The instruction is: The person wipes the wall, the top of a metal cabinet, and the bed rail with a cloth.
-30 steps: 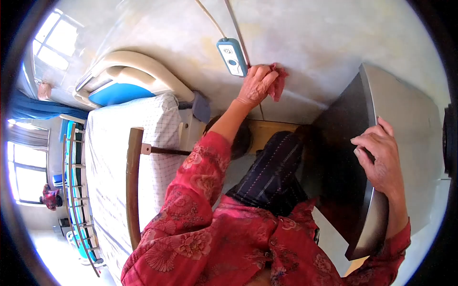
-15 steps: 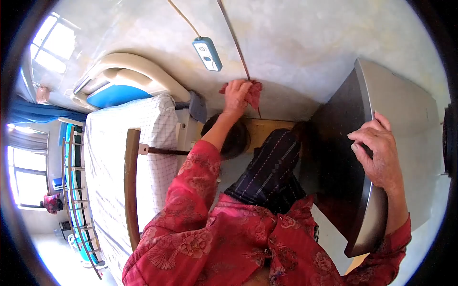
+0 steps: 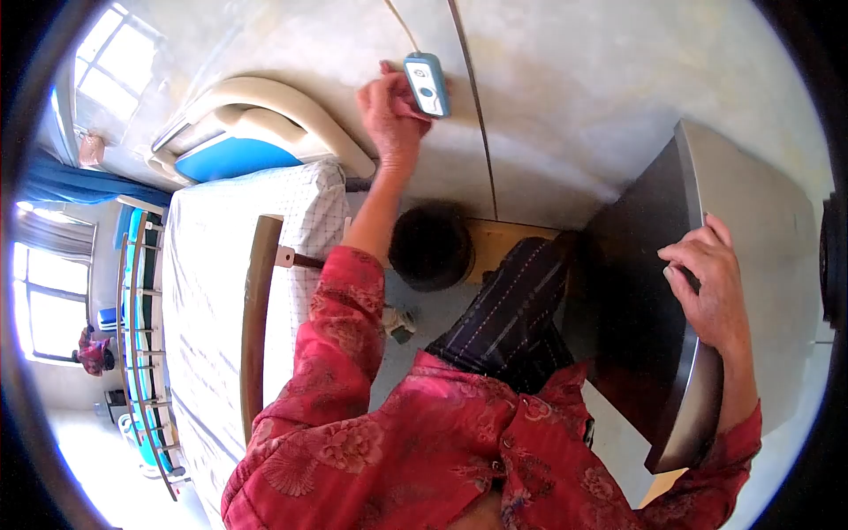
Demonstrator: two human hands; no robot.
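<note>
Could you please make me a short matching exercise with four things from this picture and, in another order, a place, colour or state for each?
Things:
1. Cloth
2. Right hand
3. Handset
4. Round container

Places, colours or states:
A. At the end of a cord
B. Black
C. In the left hand
D. At the edge of the grey cabinet top

Right pairs: 1-C, 2-D, 3-A, 4-B.
</note>
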